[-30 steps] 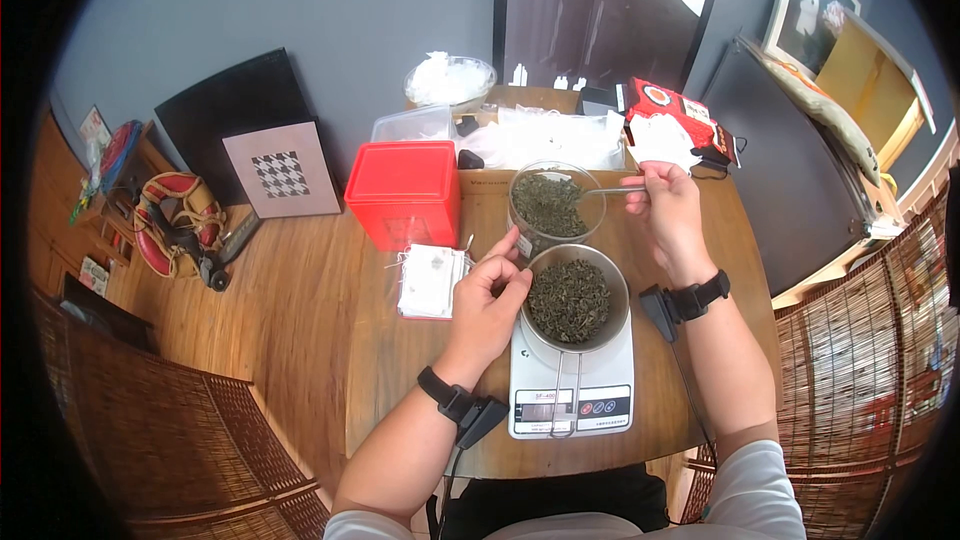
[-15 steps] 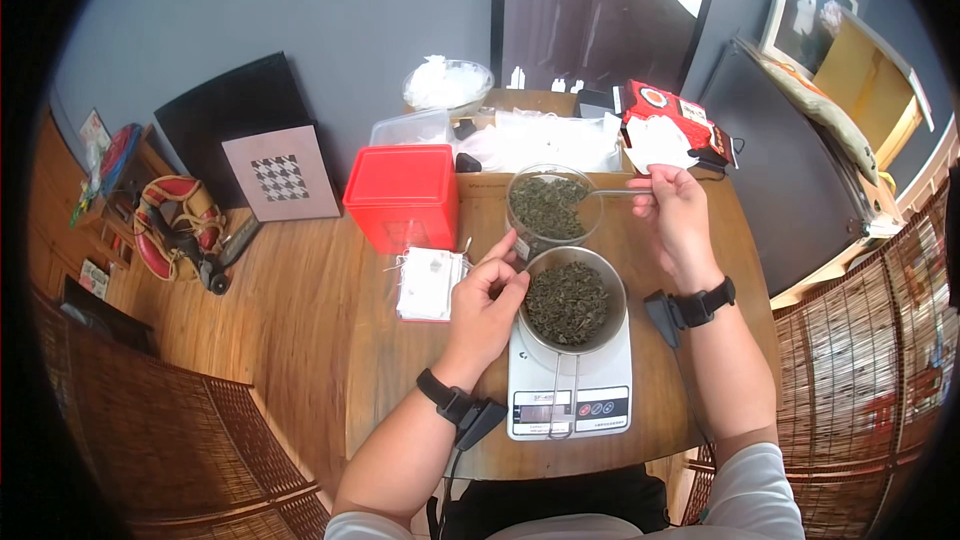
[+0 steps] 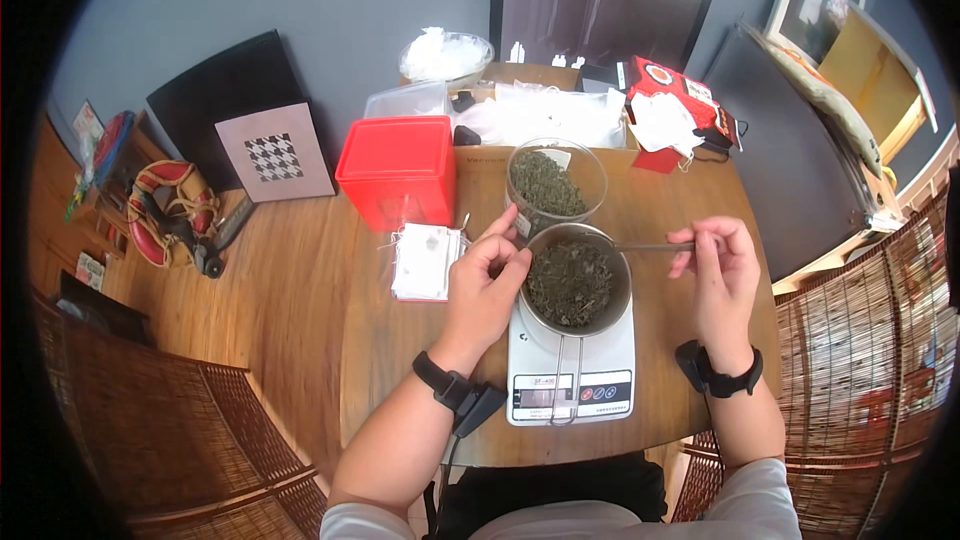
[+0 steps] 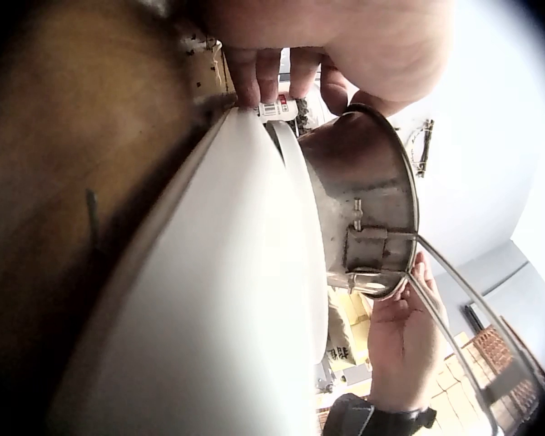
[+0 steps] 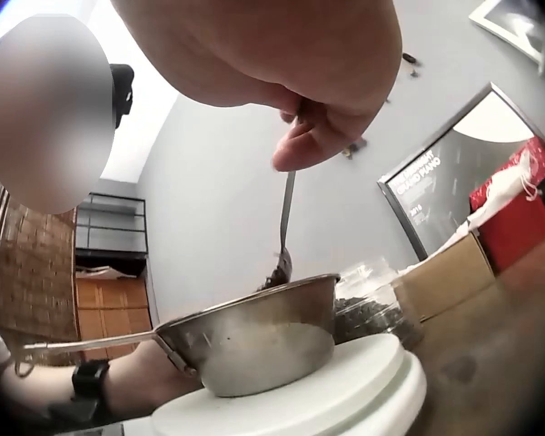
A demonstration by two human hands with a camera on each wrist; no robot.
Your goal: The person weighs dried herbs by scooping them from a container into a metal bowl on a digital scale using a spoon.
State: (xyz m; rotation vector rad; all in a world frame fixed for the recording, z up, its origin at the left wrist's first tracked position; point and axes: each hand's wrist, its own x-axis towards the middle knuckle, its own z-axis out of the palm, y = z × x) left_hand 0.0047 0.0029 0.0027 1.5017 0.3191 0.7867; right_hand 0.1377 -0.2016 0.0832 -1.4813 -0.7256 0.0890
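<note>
A metal pan [image 3: 619, 295] of dark green dried leaves [image 3: 568, 285] stands on the white scale [image 3: 532, 355], its wire handle toward the person. The left hand [image 3: 482, 290] pinches the pan's left rim between thumb and finger, its other fingers beside the clear tub. My right hand [image 3: 728, 275] pinches a spoon's thin handle [image 3: 655, 248] right of the pan. In the right wrist view the spoon [image 5: 284, 222] slants down over the pan [image 5: 263, 350], dark leaves at its lower end. Behind the pan, the clear round tub [image 3: 601, 190] holds more leaves [image 3: 543, 183].
Left of the tub stand a red lidded box [image 3: 397, 155] and a stack of white packets [image 3: 425, 260]. Farther back are a cardboard box [image 3: 480, 160] with white bags [image 3: 545, 118], a bowl of white material [image 3: 446, 55] and a red package [image 3: 690, 95].
My right hand has brought the spoon from the tub toward the person, over the pan. The left hand stays at the pan's rim. The head view has shifted slightly.
</note>
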